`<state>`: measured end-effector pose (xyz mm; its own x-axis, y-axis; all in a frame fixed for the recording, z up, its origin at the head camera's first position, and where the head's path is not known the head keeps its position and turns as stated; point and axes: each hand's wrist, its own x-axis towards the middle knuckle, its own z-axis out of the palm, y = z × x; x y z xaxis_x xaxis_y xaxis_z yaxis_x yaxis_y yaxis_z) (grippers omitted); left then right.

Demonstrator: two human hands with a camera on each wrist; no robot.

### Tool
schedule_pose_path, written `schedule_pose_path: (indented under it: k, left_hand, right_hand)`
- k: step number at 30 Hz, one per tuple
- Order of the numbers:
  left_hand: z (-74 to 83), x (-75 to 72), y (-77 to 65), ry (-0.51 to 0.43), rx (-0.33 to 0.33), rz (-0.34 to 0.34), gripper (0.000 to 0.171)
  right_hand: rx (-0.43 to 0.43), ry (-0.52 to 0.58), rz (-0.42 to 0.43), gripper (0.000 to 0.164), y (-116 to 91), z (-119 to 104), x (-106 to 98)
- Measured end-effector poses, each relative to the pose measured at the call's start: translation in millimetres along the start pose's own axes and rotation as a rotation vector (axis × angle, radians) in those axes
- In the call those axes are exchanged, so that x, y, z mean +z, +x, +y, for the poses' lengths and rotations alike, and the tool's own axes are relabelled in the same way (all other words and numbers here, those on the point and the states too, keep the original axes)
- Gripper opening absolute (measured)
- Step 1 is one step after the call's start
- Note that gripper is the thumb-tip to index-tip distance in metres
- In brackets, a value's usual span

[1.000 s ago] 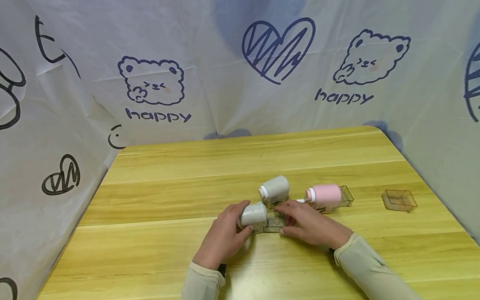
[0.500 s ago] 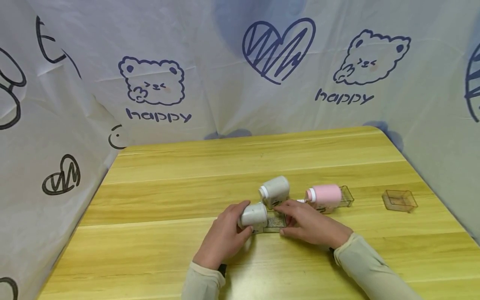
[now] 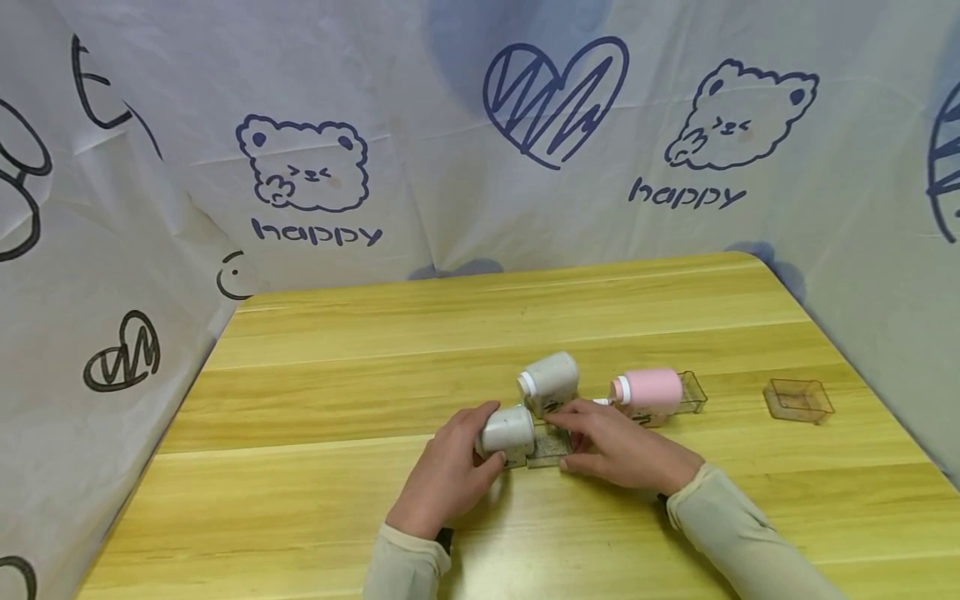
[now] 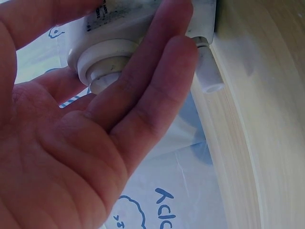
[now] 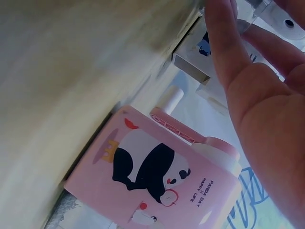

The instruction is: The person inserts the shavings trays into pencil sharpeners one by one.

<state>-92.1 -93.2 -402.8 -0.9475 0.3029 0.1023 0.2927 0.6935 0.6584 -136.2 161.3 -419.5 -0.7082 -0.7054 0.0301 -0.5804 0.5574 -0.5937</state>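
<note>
In the head view my left hand (image 3: 446,471) grips a whitish crank pencil sharpener (image 3: 507,431) lying low over the table. The left wrist view shows fingers around its body, with the crank handle (image 4: 208,71) beside them. My right hand (image 3: 615,446) pinches a clear shavings drawer (image 3: 550,447) at its right end; the drawer's other end is right at the sharpener's open side. Just behind stands a second grey-white sharpener (image 3: 552,381). Beside my right hand is a pink sharpener (image 3: 652,392) with a panda print, its crank handle (image 5: 170,99) visible in the right wrist view.
A clear drawer (image 3: 692,393) sits at the pink sharpener's right side. Farther right on the wooden table (image 3: 337,375) lies an orange-brown transparent drawer (image 3: 798,402). A white cloth (image 3: 435,150) with drawings hangs behind the table and along both sides.
The clear drawer in my right hand has shifted very slightly, and its left corner now shows apart from the sharpener. Both hands hold nearly the same place.
</note>
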Motion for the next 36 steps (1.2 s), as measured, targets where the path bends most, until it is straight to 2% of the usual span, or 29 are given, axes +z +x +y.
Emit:
schedule_pose_path:
  k: [12,21,36]
  left_hand:
    - [-0.4,-0.1,0.8,-0.025,0.0,-0.008,0.056]
    - [-0.8,-0.9,0.2,-0.032,0.001,-0.016,0.057]
    - [-1.0,-0.4,0.4,-0.012,0.006,-0.006,0.056]
  right_hand:
    - [0.015,-0.027,0.012,0.058,3.6,-0.4,2.3]
    - [0.049,0.017,0.003,0.06,6.1,-2.4,3.3]
    - [-0.006,-0.057,0.022,0.058,6.2,-0.4,4.0]
